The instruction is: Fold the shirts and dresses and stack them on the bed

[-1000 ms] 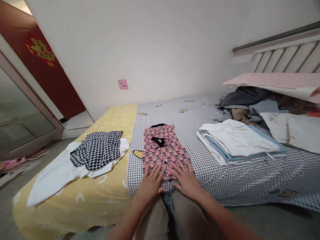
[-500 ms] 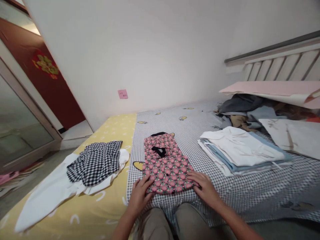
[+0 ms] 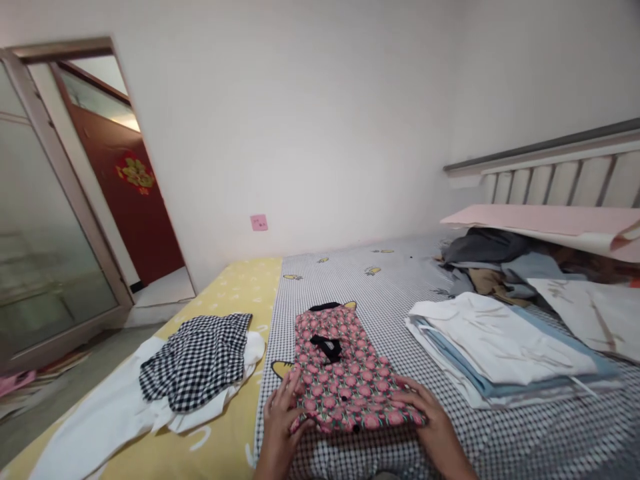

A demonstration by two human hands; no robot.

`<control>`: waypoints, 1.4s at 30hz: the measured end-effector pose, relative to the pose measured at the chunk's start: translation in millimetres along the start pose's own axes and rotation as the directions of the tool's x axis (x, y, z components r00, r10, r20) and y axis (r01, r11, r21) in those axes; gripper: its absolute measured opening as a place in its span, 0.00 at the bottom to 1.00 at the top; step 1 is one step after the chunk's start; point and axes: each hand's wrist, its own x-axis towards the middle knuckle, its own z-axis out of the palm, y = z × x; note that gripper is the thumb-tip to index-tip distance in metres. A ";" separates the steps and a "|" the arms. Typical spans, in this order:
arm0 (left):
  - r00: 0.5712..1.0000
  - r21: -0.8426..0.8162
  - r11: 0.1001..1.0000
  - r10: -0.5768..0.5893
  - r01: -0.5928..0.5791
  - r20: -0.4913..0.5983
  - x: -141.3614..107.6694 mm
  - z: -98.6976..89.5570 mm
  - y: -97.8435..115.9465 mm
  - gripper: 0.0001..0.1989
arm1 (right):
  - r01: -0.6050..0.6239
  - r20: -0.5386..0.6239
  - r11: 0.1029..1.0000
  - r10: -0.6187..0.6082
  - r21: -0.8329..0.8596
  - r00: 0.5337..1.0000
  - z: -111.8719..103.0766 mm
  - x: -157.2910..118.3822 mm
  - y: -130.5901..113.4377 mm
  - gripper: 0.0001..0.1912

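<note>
A folded pink floral shirt (image 3: 345, 380) with a black collar lies in front of me on the checked bedsheet. My left hand (image 3: 285, 417) grips its near left corner, the thumb at the near edge and the fingers on top. At the near right corner, my right hand (image 3: 429, 420) is closed on the cloth, its fingers over the side. Between the two hands, the shirt's near edge looks slightly raised off the sheet. Parts of my right thumb are hidden by the fabric.
To the left, a black-and-white checked garment (image 3: 197, 360) rests over a white garment (image 3: 110, 400) on the yellow sheet. On the right are a stack of folded white and blue clothes (image 3: 500, 340), a dark clothes pile (image 3: 493, 248) and a pink sheet (image 3: 550, 220).
My view has tilted up, so everything sits lower in the picture. Both hands have closed on the shirt's near corners, and its near edge has lifted a little.
</note>
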 end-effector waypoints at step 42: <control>0.508 -0.696 -0.322 -0.502 0.642 0.700 116.4 22.5 -52.8 0.61 | -0.531 0.102 0.847 0.528 0.005 0.843 80.2 154.6 -2.8 0.36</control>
